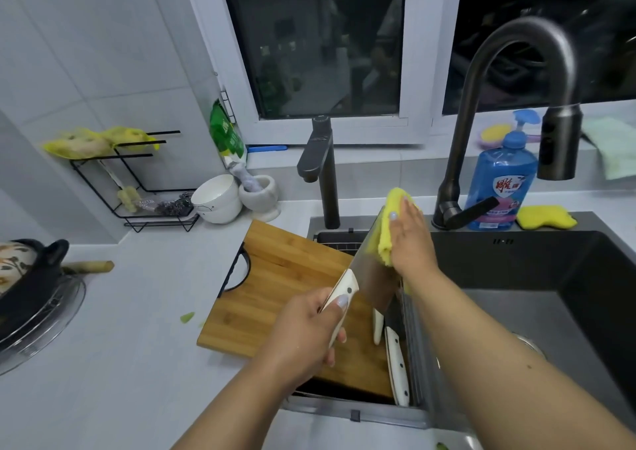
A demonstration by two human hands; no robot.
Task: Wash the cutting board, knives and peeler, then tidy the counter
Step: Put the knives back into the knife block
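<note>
At frame centre the cleaver (370, 260) is being gripped by its handle in the left hand (309, 329) and wiped with a cloth (385, 233) being pressed on by the flat-fingered right hand (411, 239), above the board (285, 284); washing is judged underway; rinsing is probably being called for next.

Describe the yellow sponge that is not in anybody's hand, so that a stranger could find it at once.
Start at the tall dark curved faucet behind the dark sink. Just right of its base stands a blue bottle of dish soap, and the loose yellow sponge lies flat on the rim beside that bottle. The other yellow cloth is pressed against a cleaver blade by the right hand.
</note>
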